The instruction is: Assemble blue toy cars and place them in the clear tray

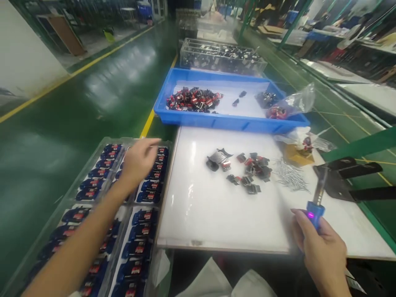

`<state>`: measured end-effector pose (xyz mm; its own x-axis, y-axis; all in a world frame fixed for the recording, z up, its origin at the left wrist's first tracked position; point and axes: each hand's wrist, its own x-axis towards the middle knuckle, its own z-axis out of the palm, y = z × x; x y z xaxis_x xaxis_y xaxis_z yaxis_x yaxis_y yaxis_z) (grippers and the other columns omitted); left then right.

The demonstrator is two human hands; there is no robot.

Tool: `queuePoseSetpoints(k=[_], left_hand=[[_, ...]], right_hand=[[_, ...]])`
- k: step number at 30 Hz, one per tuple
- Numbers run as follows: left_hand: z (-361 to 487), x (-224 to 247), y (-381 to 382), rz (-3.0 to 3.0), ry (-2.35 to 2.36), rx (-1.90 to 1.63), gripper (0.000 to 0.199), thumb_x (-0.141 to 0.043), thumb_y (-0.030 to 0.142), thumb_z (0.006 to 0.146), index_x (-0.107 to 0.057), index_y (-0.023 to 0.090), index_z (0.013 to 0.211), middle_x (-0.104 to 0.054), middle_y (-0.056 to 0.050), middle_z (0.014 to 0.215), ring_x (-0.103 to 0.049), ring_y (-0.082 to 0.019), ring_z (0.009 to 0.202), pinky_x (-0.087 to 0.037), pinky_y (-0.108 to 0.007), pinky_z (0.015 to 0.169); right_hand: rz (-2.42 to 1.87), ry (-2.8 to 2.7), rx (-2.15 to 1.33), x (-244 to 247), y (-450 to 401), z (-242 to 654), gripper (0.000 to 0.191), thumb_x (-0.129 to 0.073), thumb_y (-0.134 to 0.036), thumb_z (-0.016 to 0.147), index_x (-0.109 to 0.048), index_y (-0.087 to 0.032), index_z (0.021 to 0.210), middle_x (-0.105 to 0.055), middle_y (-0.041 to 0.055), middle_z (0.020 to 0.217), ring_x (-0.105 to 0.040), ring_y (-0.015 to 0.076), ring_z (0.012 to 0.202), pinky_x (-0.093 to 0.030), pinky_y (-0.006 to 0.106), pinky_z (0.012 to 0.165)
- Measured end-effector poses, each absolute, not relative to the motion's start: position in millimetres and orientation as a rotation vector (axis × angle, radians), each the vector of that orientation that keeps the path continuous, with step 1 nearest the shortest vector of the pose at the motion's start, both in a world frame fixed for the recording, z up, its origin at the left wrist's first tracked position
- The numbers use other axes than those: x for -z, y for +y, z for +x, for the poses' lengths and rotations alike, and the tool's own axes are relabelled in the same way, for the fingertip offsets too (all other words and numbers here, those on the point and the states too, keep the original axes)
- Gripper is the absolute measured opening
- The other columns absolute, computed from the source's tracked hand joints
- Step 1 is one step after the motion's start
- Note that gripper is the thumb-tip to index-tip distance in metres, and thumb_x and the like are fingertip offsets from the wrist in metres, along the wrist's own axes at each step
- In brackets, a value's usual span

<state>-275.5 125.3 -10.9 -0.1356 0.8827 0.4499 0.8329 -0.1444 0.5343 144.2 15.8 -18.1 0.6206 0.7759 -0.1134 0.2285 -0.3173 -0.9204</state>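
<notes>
My right hand (321, 243) is closed around the blue handle of a soldering iron (315, 212); a purple light glows on the handle and its metal shaft points up and away. My left hand (140, 161) is over a clear plastic tray (107, 142) at the left, its fingers curled and blurred. What lies under those fingers is hidden. Rows of dark blue parts with red pieces (142, 231) fill the tray compartments. On the white table (216, 218) lie small black and red pieces (255, 167), a curved metallic piece (219, 156) and a pile of thin silvery strips (291, 175).
Behind the table stands a blue bin (229, 121) with red and black pieces and a plastic bag (300, 99). Farther back is a clear box (222, 62) of dark parts. A black stand (337, 185) and a yellow block (298, 156) occupy the right side.
</notes>
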Motion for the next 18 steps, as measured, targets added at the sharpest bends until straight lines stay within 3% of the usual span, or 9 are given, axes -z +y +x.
queuePoseSetpoints(k=[4,8,14,18], left_hand=[[-181,-19,136,2.211,1.575,-0.800,0.036,-0.053,0.030,0.091,-0.063,0.017,0.123,-0.069,-0.009,0.124,-0.064,-0.022,0.112,-0.050,-0.033,0.097],[-118,-35,146,2.276,1.746,-0.279,0.037,-0.051,0.034,0.095,-0.060,0.019,0.128,-0.066,-0.012,0.126,-0.059,-0.027,0.120,-0.046,-0.036,0.099],[-81,-58,155,2.260,1.938,0.018,0.037,-0.049,0.038,0.093,-0.064,0.013,0.115,-0.070,-0.020,0.114,-0.066,-0.034,0.107,-0.050,-0.038,0.081],[-74,-64,159,2.261,1.998,0.112,0.033,-0.042,0.025,0.090,-0.066,0.011,0.107,-0.073,-0.021,0.098,-0.070,-0.034,0.091,-0.048,-0.035,0.068]], right_hand=[[-1.785,-0.784,-0.792,19,15,147,0.057,-0.080,-0.066,0.061,-0.067,-0.017,0.086,-0.054,-0.0024,0.058,-0.045,0.0116,0.043,-0.035,0.021,0.034],[-1.699,-0.850,-0.863,25,15,154,0.058,-0.076,-0.070,0.063,-0.066,-0.017,0.083,-0.051,-0.0031,0.053,-0.042,0.0121,0.041,-0.033,0.023,0.034],[-1.570,-0.956,-0.974,31,20,161,0.049,-0.069,-0.068,0.073,-0.062,-0.019,0.075,-0.044,-0.0050,0.049,-0.037,0.0112,0.039,-0.027,0.023,0.037],[-1.522,-1.079,-0.901,19,21,187,0.043,-0.065,-0.062,0.074,-0.067,-0.019,0.078,-0.059,0.0007,0.061,-0.053,0.0178,0.053,-0.042,0.028,0.048]])
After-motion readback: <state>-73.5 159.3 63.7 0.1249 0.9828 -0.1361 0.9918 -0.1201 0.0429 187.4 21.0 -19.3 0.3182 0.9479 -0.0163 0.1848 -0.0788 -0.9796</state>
